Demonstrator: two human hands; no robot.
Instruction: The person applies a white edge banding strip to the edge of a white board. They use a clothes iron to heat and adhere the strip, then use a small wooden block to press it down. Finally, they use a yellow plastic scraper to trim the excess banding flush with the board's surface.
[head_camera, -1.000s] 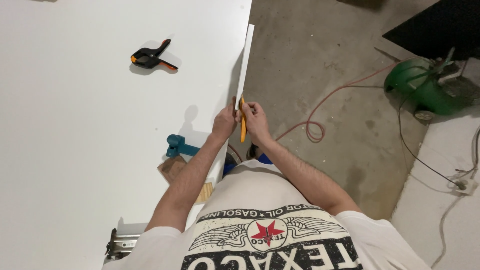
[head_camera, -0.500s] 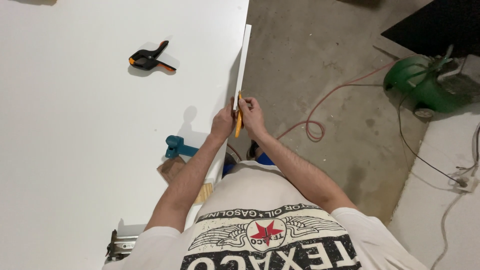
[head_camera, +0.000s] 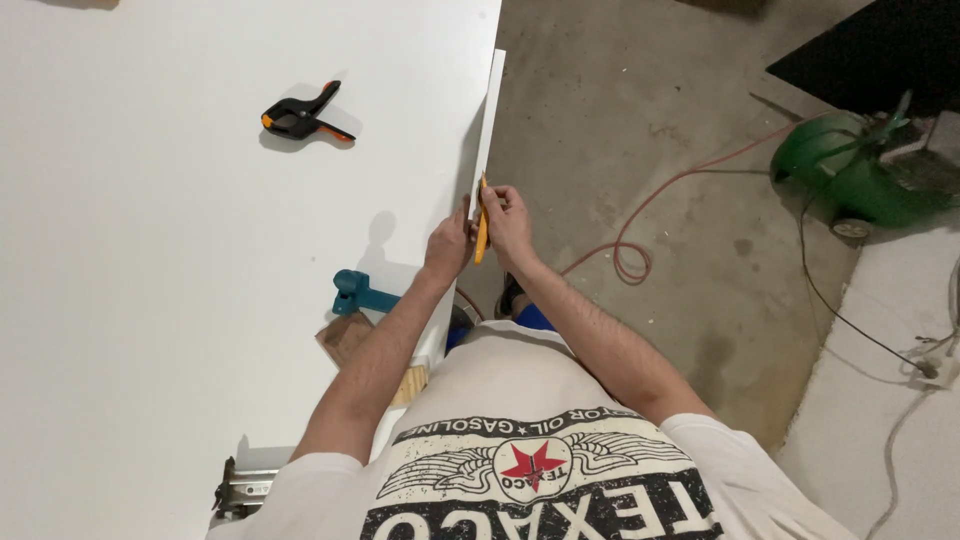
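An orange utility knife (head_camera: 482, 232) is gripped in the right hand (head_camera: 508, 222) against the white edge strip (head_camera: 487, 125), steadied by the left hand (head_camera: 447, 247) at centre frame.

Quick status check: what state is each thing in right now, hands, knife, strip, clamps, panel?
Left hand: pressed against the white strip.
Right hand: gripping the yellow knife.
Yellow knife: held against the strip.
White strip: along the panel's edge, overhanging.
White panel: lying flat.
Black clamp: loose on the panel.
Teal clamp: on the panel's edge.
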